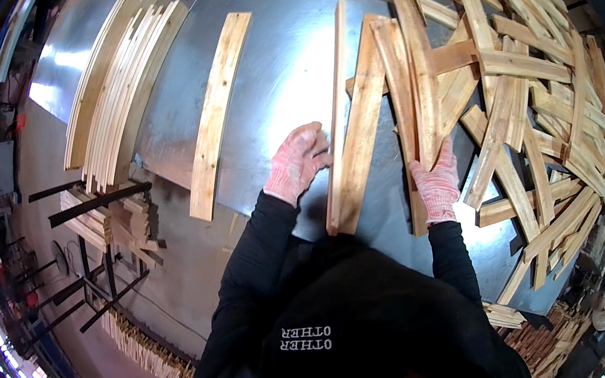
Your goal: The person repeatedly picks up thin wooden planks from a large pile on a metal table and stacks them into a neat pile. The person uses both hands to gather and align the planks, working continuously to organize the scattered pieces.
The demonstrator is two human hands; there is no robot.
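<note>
Rack at left, dark bars, wood pieces among them. Right hand clamped on near end of the long board, right of centre over the metal surface. Left hand has bent fingers at the narrow board; can't tell if gripping. Neat stack far left, lone plank between. Jumbled pile crowds right side.

The left glove and right glove are mottled pink and white; the sleeves are black. A pale tan board on the left carries dark brown knots, the stack farther left is creamy yellow, and the table is silvery blue-grey.
</note>
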